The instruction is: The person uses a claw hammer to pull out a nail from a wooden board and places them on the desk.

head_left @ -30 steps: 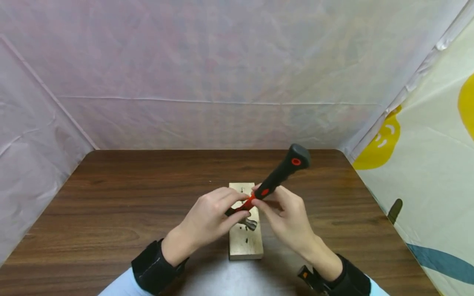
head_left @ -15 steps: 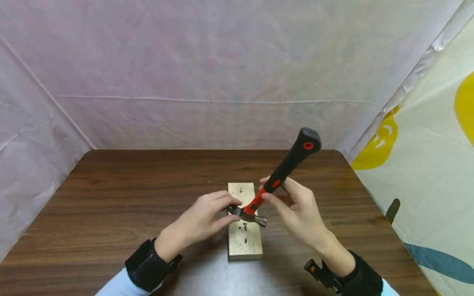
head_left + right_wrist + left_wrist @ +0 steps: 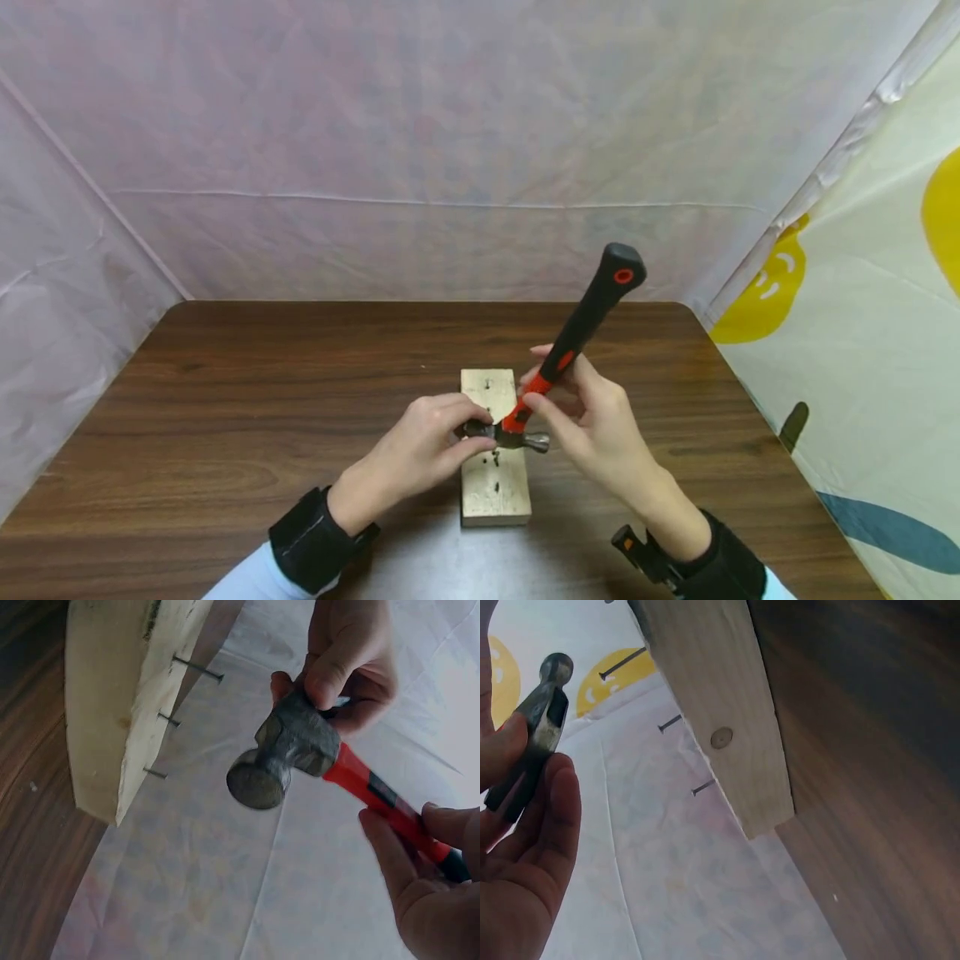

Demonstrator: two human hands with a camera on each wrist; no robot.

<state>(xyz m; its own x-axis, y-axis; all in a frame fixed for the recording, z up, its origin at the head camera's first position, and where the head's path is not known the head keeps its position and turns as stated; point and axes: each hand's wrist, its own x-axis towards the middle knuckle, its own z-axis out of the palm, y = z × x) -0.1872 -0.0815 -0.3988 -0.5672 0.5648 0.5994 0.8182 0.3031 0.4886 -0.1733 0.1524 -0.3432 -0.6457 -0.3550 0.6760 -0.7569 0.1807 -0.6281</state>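
A hammer with a black and red handle is held in both hands above a pale wooden block. My left hand pinches the claw end of its dark metal head between thumb and fingers. On the red neck just above the head, thumb and fingers of my right hand grip the handle, whose butt points up and away to the right. The round striking face points right in the head view. Several nails stick up from the block's top, apart from the hammer.
The block lies lengthwise on a brown wood-grain table. Pale fabric hangs behind the table's far edge, and a patterned sheet hangs at the right. Each wrist wears a black band.
The hammer has swung up, its butt rising and its striking face shifting right beyond the block's edge. My right hand has moved slightly up and right with the handle.
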